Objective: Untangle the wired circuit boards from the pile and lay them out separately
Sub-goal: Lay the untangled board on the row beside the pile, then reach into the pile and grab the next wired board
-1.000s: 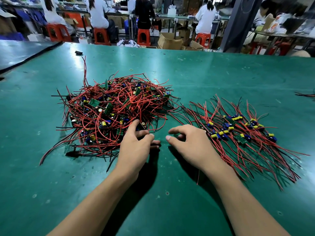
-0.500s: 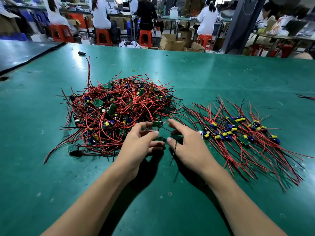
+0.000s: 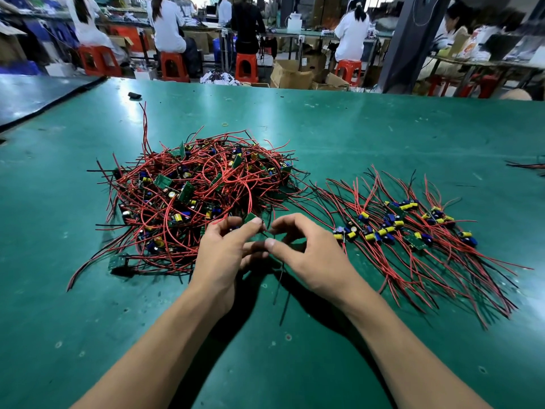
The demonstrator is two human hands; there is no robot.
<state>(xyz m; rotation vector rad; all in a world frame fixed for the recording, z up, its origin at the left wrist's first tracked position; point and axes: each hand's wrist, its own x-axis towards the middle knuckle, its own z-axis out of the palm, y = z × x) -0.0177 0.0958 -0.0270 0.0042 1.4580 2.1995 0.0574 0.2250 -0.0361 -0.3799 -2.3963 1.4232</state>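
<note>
A tangled pile of small green circuit boards with red and black wires lies left of centre on the green table. To its right, several boards are laid out in a row, their wires fanned toward me. My left hand pinches one small green board at the pile's near right edge. My right hand, close beside it, pinches that board's wires; a black wire hangs down from between the two hands.
A small black object lies near the table's far left edge. More wires poke in at the right edge. Beyond the table, people sit on red stools among cardboard boxes. A darker table adjoins on the left.
Both hands have lifted from the table and drawn one board out of the pile's edge; its black wire now hangs between them. The camera has tilted slightly.
</note>
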